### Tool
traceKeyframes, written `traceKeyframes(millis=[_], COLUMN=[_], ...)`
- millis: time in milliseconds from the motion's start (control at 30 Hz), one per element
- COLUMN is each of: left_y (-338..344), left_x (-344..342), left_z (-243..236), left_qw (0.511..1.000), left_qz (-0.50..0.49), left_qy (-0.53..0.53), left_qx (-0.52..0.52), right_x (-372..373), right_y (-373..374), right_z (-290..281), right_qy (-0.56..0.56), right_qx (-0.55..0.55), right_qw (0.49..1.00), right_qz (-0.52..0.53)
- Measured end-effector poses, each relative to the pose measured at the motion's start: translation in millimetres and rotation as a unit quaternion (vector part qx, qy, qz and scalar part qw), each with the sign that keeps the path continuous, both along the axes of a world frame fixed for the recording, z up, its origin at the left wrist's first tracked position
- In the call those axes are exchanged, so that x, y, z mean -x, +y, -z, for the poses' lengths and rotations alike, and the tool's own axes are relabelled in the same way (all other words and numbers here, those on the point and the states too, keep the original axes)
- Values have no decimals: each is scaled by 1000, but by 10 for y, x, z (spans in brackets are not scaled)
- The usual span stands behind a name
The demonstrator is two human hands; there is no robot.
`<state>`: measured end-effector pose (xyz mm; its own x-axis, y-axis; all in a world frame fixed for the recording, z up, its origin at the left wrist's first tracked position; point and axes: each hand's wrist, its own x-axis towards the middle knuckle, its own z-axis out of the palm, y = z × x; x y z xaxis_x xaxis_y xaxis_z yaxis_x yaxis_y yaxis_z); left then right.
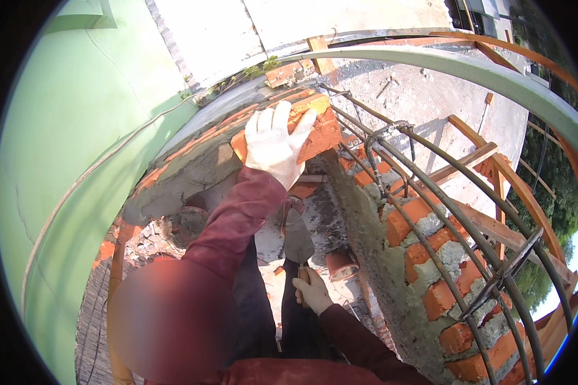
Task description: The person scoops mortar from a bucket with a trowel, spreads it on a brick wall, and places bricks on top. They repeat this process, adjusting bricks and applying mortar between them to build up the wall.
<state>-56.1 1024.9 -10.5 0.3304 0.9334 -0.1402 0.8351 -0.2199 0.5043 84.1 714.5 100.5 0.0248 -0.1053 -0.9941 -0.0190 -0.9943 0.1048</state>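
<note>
My left hand [273, 144], in a white work glove, reaches forward with its fingers spread over an orange brick [321, 136] and hooked toward its far edge. The brick sits at the end of a low brick wall [202, 147], whose near side carries grey mortar. Lower down, my right hand [315, 293], also gloved, is closed around the wooden handle of a pointed trowel [297, 239]. The blade points away from me and looks grey with mortar. It hangs above the floor between the walls, apart from the brick.
On the right runs another brick wall [430, 298] with rough mortar joints, and a cage of steel rebar [424, 173] stretches over it. Wooden boards [475, 157] stand beyond. A reddish bucket [341, 264] and rubble [153, 240] lie below. A green wall [64, 160] rises on the left.
</note>
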Motion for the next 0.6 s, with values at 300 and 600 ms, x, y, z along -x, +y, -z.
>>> traceKeyframes(millis=[300, 600], left_y=[17, 49], left_x=[-28, -34], left_z=[78, 48], left_qw=[1000, 1000], left_qz=[2, 17], left_qy=[10, 11], left_qx=[-18, 20], right_x=[33, 53], right_y=[113, 183], right_z=[17, 4], right_qy=[-6, 4], right_qx=[-15, -6], right_qw=[1000, 1000], right_qz=[-2, -15])
